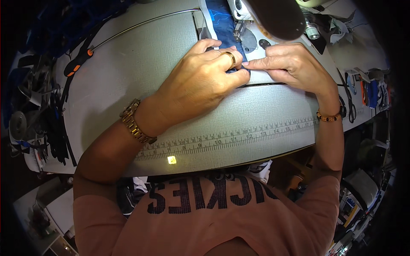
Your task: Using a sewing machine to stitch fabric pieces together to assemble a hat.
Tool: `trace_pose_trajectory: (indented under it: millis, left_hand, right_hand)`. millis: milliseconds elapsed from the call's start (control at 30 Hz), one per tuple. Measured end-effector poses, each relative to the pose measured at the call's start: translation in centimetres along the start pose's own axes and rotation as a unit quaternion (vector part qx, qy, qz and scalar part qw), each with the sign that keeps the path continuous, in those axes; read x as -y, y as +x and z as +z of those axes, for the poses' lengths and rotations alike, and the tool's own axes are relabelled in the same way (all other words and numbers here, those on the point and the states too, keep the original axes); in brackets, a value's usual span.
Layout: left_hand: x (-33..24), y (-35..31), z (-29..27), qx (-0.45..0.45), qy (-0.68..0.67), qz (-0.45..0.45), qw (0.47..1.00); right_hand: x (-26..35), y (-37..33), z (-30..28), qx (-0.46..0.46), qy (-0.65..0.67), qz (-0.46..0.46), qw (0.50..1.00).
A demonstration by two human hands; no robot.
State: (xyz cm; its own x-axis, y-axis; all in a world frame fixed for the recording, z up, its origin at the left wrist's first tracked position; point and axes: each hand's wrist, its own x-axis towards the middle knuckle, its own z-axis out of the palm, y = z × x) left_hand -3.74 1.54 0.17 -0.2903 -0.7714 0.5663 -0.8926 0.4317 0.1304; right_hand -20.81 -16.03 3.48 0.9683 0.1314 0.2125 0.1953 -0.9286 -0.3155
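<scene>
A strip of dark blue fabric (223, 30) with a pale edge and light blue lines lies under the presser foot (238, 33) of a white sewing machine (260, 38). My left hand (205, 74), with a ring and a gold watch, is closed on the near end of the fabric, its fingers bent and partly hiding it. From the right, my right hand (297, 64) reaches in with its index finger stretched out. That fingertip touches the fabric edge beside my left fingers. The other right fingers are loosely bent, and nothing shows between them.
A printed ruler scale (218, 143) runs along the near part of the table (141, 64). At the left lies a black and orange handle (79, 63) beside a long thin metal rod (145, 21). Scissors (351, 109) are at the right. A dark rounded object (279, 19) overhangs the machine.
</scene>
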Motion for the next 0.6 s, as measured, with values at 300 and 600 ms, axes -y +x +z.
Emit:
trace_pose_trajectory:
  millis: [300, 600]
  left_hand:
    - [2.0, 0.2, 0.3, -0.026, 0.004, -0.024, 0.999]
    - [0.8, -0.2, -1.3, -0.046, 0.055, 0.015, 0.997]
  right_hand:
    - [-1.3, 0.3, 1.4, -0.057, -0.035, 0.039, 0.997]
    - [-1.5, 1.3, 2.7, -0.125, -0.005, 0.008, 0.992]
